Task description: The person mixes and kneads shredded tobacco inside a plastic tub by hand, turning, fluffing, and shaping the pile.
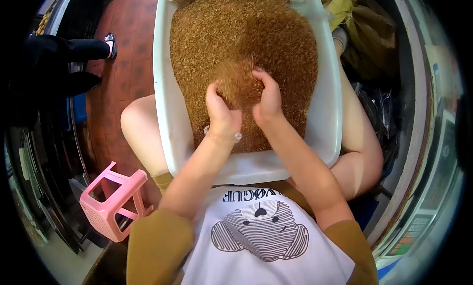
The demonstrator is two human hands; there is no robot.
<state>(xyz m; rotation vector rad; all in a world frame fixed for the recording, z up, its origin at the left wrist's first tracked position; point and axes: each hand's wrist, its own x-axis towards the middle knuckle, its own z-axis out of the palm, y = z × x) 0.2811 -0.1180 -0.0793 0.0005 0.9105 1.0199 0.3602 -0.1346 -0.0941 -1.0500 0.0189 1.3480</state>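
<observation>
A long white tub point(329, 132) lies between my legs, filled with loose brown, grain-like material point(212, 33). Over its middle, my left hand point(222, 111) and my right hand point(268, 100) are cupped side by side with a heaped scoop of the material point(238, 83) between them. The fingers curl round the scoop and are partly hidden by it. The scoop's edges are blurred. A bracelet with pale beads point(237, 136) circles my left wrist.
A pink plastic stool point(113, 201) is tilted at the lower left. Another person's leg and shoe point(111, 45) show on the red tiled floor point(129, 43). Brown-green sacks point(369, 31) and dark plastic bags point(377, 105) are at the right.
</observation>
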